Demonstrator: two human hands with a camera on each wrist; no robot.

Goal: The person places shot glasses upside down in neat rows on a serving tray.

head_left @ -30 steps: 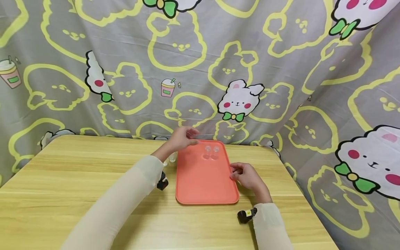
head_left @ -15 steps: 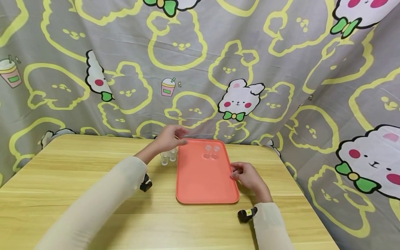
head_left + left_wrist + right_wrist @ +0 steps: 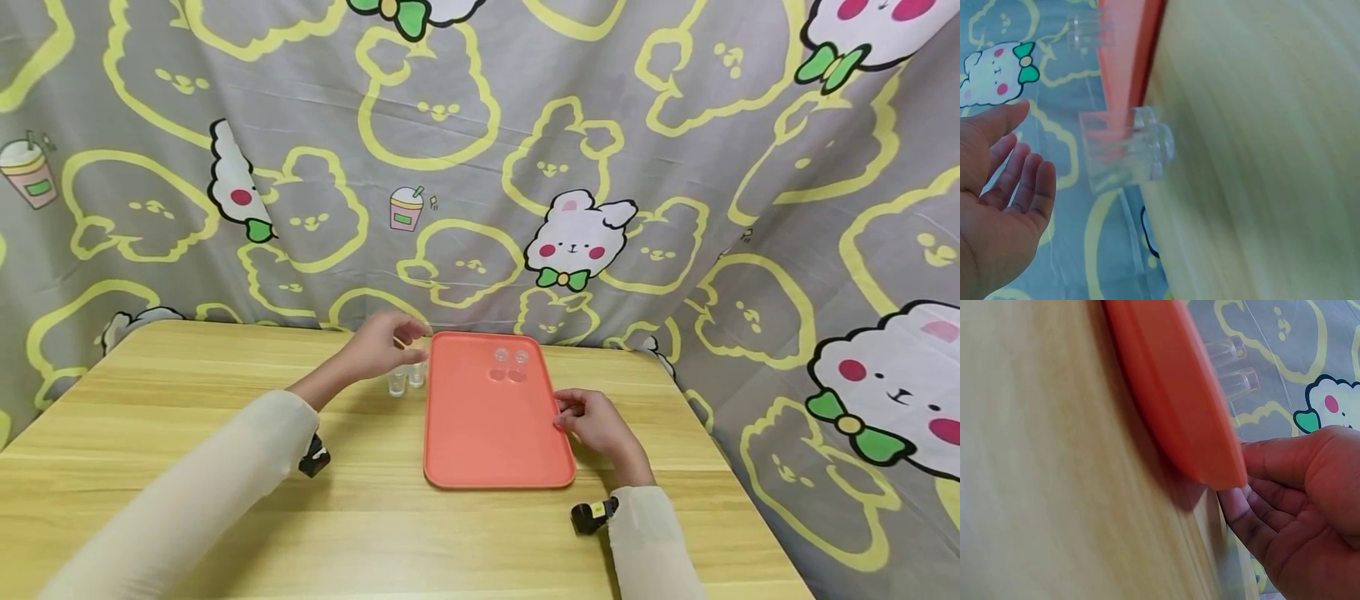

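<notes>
**Left hand over table glasses, right hand on tray rim**

Head view: Our left hand (image 3: 378,346) hovers with relaxed fingers just above two glasses (image 3: 406,378) standing on the table (image 3: 225,400) beside the tray (image 3: 491,433). It holds nothing. Our right hand (image 3: 596,421) rests at the tray's right rim, fingers bent against the edge. Two more glasses (image 3: 511,357) stand upright at the tray's far end. A patterned cloth (image 3: 480,150) hangs behind the table.

Left wrist view: The left hand (image 3: 997,206) is spread, palm toward the nearest glass (image 3: 1124,150), clearly apart from it. The tray edge (image 3: 1125,56) lies just beyond that glass.

Right wrist view: The right hand (image 3: 1297,500) has its thumb on the tray rim (image 3: 1172,394) and its fingers curled under the edge.

Risk, as we judge it: the table glasses stand close together, so a grasp on one could tip the other. Any lift or pull at the rim could topple the glasses on the tray.
</notes>
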